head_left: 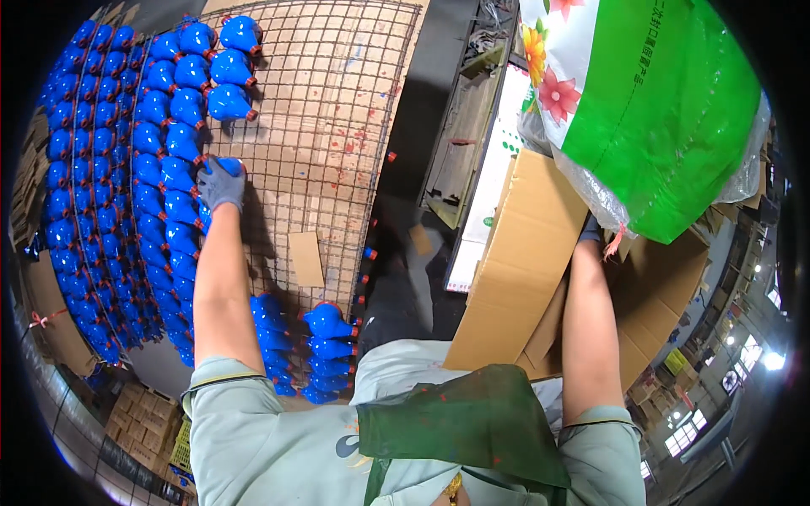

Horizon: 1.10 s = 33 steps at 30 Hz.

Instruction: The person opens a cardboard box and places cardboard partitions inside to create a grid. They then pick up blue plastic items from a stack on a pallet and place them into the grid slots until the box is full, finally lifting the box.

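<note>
My left hand, in a grey glove, is closed round a glossy blue bulb-shaped piece at the edge of the filled rows. Similar blue pieces with red tips stand in close rows on a wire mesh rack to the left. More such pieces sit at the rack's near end. My right forearm reaches down into an open cardboard box. Only a little of my dark-gloved right hand shows there; its fingers are hidden by the box and a plastic bag.
A big green and white plastic bag with flower prints lies over the box's far side. A small cardboard piece rests on the mesh. Between rack and box runs a dark gap, with a grey frame beyond. Stacked cartons stand lower left.
</note>
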### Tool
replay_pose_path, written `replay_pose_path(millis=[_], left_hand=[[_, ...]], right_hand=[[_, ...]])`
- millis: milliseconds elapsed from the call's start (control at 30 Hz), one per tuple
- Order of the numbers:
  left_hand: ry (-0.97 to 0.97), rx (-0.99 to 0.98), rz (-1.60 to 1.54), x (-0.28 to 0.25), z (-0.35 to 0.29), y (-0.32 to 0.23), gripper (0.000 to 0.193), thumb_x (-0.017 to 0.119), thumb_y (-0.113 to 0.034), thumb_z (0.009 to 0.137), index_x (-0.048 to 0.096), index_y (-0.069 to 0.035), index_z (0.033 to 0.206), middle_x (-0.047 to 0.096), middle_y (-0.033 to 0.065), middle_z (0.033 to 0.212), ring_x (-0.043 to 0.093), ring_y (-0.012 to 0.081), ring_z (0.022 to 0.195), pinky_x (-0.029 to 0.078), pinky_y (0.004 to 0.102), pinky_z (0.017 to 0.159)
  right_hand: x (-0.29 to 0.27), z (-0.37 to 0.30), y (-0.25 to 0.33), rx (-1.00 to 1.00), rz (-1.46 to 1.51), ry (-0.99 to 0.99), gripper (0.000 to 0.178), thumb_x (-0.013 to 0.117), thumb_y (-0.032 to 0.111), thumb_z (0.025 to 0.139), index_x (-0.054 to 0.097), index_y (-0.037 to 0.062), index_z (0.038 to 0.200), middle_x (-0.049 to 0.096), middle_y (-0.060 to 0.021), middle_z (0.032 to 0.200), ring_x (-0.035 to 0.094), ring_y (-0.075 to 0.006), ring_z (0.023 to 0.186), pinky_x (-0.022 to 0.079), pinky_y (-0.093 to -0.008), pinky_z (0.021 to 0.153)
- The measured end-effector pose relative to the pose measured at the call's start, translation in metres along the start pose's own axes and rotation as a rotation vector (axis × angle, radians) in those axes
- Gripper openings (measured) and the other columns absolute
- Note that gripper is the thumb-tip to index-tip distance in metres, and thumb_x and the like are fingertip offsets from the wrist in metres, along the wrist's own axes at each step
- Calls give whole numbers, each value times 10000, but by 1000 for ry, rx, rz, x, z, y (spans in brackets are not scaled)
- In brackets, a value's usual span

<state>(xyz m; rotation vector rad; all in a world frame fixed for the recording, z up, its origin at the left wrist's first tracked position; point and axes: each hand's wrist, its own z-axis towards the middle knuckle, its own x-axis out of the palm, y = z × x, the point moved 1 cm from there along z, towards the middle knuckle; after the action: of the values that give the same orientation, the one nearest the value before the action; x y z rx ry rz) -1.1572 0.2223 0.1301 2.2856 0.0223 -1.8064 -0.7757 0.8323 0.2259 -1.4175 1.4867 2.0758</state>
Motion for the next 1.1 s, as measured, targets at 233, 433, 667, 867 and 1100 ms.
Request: replay_pose_path(millis=[233,433,667,867,1100], left_hand=[[739,-48,-1619,-73,-86,-18,665,703,-365,888,465,36,1361,632,157,1179,654,271,1004,549,365,887],[1050,-45,-2089,-187,-264,-154,699,492,-502,969,399,-18,1465,564,287,1334,626,383,1138,579,452,834],[1492,994,-1206,-214,-443,-294,572,609,-412,937,483,-92,1394,622,163,1254,615,326,1111,503,466,938],[240,1673,77,-184,-539,-486,516,526,-268,930,506,-116,1423,492,153,1479,394,304,1413,211,451,1217],[253,1632,205,-141,-526,-448,420,478,-221,977,557,-121,1377,562,130,1410,548,304,1279,424,417,1068]], right_hand=[[2,-1,12,-91,-335,88,533,510,405,1000,535,25,1373,598,-173,1350,565,-341,1211,428,-433,1053],[-17,-18,38,-171,-79,59,537,513,397,1005,516,25,1392,597,-175,1345,563,-339,1220,422,-434,1062],[-166,-107,110,401,1988,426,664,569,537,957,507,76,1430,554,-148,1415,537,-355,1262,400,-515,1103],[-254,-56,47,2,1129,-385,575,587,430,962,556,-10,1331,586,-142,1334,580,-262,1198,461,-421,1043],[-133,8,2,-297,-70,-158,445,683,352,878,619,61,1208,667,-213,1157,635,-414,1032,510,-472,921]])
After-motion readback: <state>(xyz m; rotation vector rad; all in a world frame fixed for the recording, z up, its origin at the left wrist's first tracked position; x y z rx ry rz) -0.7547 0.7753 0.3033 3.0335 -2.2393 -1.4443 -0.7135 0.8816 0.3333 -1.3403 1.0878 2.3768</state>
